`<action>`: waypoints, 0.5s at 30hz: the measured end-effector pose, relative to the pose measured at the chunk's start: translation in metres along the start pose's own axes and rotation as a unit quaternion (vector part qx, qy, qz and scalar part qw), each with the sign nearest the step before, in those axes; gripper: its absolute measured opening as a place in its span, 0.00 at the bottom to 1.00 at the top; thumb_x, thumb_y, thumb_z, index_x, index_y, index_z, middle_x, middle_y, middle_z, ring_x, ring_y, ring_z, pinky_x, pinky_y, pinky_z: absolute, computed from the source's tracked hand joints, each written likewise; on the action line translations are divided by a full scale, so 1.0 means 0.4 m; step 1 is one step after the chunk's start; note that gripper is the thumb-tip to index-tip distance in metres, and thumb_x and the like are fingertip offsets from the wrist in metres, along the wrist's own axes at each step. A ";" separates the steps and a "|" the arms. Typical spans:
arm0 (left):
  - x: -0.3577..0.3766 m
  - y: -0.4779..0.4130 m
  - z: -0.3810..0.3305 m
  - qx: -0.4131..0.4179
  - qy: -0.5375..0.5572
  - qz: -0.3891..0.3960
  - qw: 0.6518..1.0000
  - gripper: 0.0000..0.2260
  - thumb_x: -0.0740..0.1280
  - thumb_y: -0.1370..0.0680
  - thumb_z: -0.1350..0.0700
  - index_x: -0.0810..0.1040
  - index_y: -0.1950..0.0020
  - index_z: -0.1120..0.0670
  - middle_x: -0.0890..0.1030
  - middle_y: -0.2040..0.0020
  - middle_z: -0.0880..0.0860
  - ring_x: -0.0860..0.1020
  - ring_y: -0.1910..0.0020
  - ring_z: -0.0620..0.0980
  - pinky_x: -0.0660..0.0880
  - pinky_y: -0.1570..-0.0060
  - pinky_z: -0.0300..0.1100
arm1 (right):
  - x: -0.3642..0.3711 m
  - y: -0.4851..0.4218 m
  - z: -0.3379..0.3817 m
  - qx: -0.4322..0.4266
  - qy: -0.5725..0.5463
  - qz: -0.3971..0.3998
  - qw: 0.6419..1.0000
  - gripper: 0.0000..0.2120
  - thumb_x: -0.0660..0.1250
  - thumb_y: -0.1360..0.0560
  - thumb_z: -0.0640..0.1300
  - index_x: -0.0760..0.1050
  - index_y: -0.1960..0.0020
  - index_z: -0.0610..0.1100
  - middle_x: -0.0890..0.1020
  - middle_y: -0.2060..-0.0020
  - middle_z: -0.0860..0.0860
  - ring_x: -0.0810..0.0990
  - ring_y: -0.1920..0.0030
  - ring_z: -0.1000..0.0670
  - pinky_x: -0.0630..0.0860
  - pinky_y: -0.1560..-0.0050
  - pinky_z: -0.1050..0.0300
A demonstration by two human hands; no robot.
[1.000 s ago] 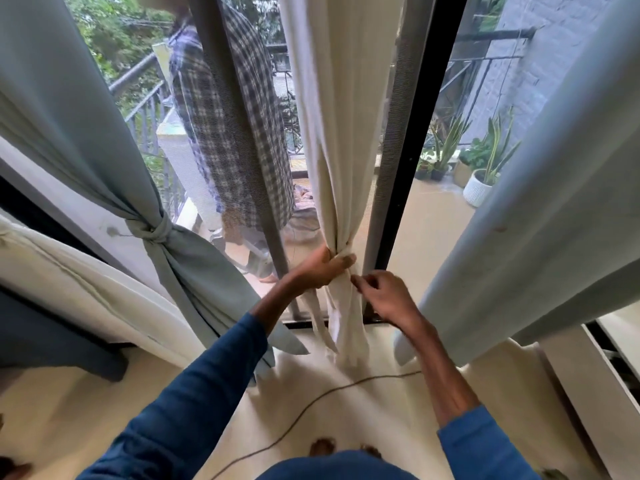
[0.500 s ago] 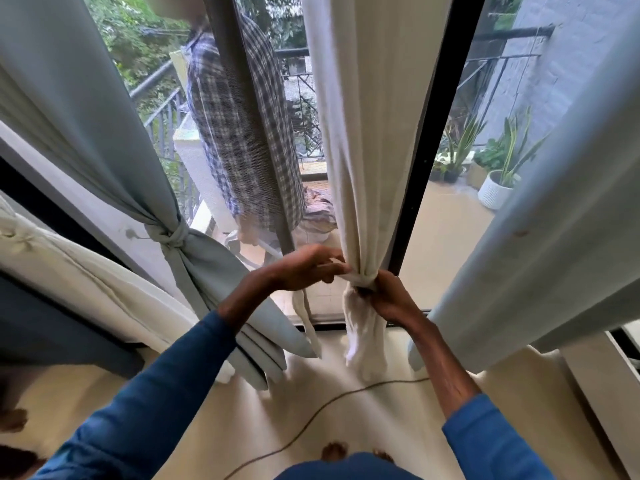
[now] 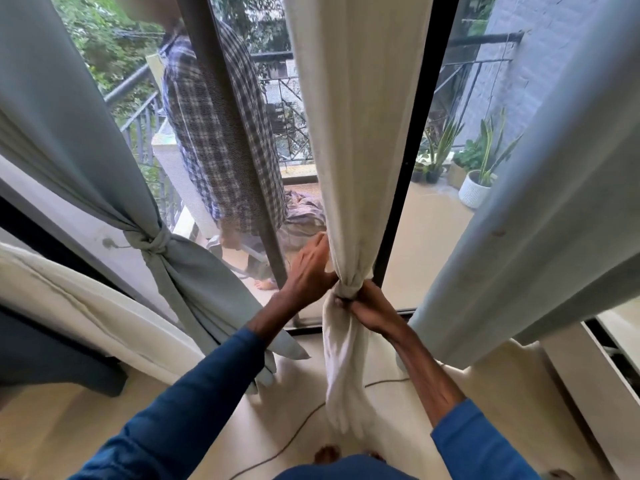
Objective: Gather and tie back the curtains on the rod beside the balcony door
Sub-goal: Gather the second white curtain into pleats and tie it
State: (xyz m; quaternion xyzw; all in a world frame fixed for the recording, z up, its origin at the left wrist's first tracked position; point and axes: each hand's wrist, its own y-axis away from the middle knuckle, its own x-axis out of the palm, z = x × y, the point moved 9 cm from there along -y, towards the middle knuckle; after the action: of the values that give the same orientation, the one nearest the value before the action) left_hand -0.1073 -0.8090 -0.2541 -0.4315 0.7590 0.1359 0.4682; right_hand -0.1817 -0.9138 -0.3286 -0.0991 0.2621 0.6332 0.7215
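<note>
A cream curtain [image 3: 349, 140] hangs in the middle, bunched into a knot [image 3: 351, 284] at hand height, its tail [image 3: 341, 375] dropping to the floor. My right hand [image 3: 367, 308] grips the cloth just under the knot. My left hand [image 3: 310, 268] lies against the knot's left side, fingers spread upward along the fabric. To the left, a grey-blue curtain [image 3: 52, 109] is tied in a knot [image 3: 152, 242]. Another grey-blue curtain [image 3: 540, 188] hangs loose on the right.
Behind the glass, a person in a checked shirt [image 3: 221, 133] stands on the balcony by a railing [image 3: 138, 98]. The black door frame [image 3: 412, 150] rises just behind the cream curtain. Potted plants [image 3: 479, 178] stand outside. A thin cable [image 3: 298, 431] crosses the floor near my feet.
The knot in the cream curtain has been drawn tighter. My left hand has opened and slid up along the knot's left side, while my right hand has stayed clamped beneath it.
</note>
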 end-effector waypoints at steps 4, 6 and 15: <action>0.053 0.018 -0.008 -0.039 0.159 0.106 0.981 0.21 0.61 0.34 0.59 0.82 0.44 0.60 0.85 0.47 0.58 0.83 0.47 0.57 0.82 0.51 0.56 | -0.001 0.001 0.003 0.007 -0.021 0.008 1.000 0.12 0.70 0.30 0.47 0.83 0.48 0.44 0.85 0.51 0.53 0.81 0.43 0.51 0.77 0.43 0.56; 0.070 0.044 -0.017 -0.047 0.215 0.147 0.964 0.21 0.65 0.32 0.62 0.80 0.39 0.59 0.83 0.43 0.57 0.82 0.42 0.55 0.80 0.43 0.55 | -0.010 0.006 0.005 -0.011 -0.045 0.001 0.999 0.23 0.66 0.32 0.52 0.82 0.40 0.46 0.86 0.47 0.51 0.83 0.43 0.51 0.79 0.41 0.50; 0.039 0.075 -0.031 -0.104 0.371 0.073 0.920 0.14 0.64 0.22 0.53 0.80 0.42 0.61 0.83 0.47 0.57 0.81 0.46 0.53 0.76 0.40 0.57 | -0.020 0.050 0.025 -0.012 -0.413 0.117 0.903 0.19 0.68 0.23 0.40 0.76 0.32 0.40 0.80 0.36 0.38 0.79 0.35 0.42 0.73 0.33 0.45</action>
State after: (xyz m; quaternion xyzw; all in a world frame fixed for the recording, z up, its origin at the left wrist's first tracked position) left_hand -0.1410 -0.8071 -0.2665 -0.4407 0.8892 0.0778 0.0946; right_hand -0.1991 -0.9126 -0.3123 0.1942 -0.0572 0.7004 0.6845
